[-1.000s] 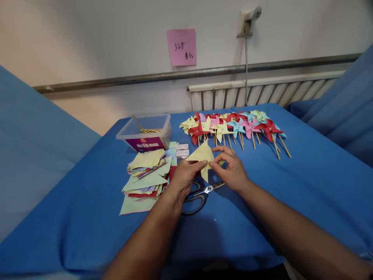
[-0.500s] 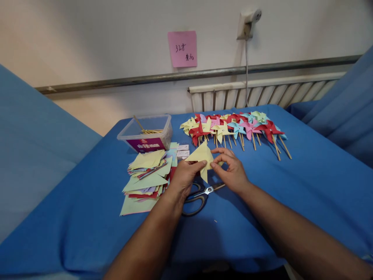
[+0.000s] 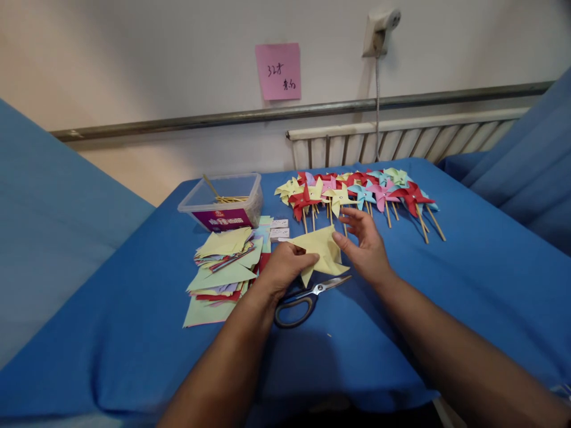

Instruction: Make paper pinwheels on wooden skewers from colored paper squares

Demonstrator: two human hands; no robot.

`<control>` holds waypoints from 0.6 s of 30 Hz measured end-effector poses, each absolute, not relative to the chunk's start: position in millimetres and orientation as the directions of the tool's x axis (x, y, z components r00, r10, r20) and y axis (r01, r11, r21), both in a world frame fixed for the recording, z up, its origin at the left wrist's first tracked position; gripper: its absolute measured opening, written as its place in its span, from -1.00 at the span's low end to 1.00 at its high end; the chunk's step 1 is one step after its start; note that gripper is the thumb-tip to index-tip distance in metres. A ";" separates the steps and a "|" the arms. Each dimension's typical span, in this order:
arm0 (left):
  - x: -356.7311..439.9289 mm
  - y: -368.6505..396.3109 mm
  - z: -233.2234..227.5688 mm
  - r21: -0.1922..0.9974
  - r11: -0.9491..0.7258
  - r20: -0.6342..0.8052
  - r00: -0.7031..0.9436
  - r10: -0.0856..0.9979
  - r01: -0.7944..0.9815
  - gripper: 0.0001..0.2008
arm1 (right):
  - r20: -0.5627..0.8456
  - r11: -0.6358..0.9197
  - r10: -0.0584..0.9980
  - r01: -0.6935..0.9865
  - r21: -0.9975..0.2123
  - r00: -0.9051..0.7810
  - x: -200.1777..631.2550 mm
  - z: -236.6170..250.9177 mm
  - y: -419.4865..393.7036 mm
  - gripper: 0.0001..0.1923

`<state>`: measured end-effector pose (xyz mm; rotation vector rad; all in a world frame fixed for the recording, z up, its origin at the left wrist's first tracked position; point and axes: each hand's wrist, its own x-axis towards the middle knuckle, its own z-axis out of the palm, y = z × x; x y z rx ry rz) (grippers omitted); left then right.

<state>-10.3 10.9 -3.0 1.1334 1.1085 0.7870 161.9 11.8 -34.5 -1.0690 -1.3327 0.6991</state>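
Yellow paper sheet lies over the blue-covered surface, just above the scissors. Left hand pinches its near left edge, fingers closed on it. Right hand is spread open, fingertips against the sheet's right side, gripping nothing. Left of the sheet: loose pile of coloured paper squares; beyond that, a clear plastic tub with sticks inside, purple label unreadable. Behind the sheet: row of finished pinwheels. Pink note on the wall, handwriting "32" legible, rest unclear. Half a second ago the paper was a folded triangle pinched by both hands; now opened out flatter.
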 end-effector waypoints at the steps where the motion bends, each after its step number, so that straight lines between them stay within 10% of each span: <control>1: -10.9 10.1 -1.5 0.964 0.240 -0.263 0.319 0.910 0.110 -0.89 | 0.405 0.385 0.906 0.154 -0.910 0.127 164.8 -32.4 13.1 -0.49; 9: -16.5 10.7 -3.9 0.930 -0.002 -0.187 0.477 0.859 0.368 -0.89 | 0.143 0.185 0.936 0.107 -0.977 -0.321 163.2 -24.6 3.8 -0.61; 18: -12.3 9.4 -3.7 0.926 -0.011 -0.062 0.180 0.982 0.378 -0.88 | 0.044 0.035 0.994 -0.095 -0.995 -0.101 147.8 -36.8 7.6 -0.69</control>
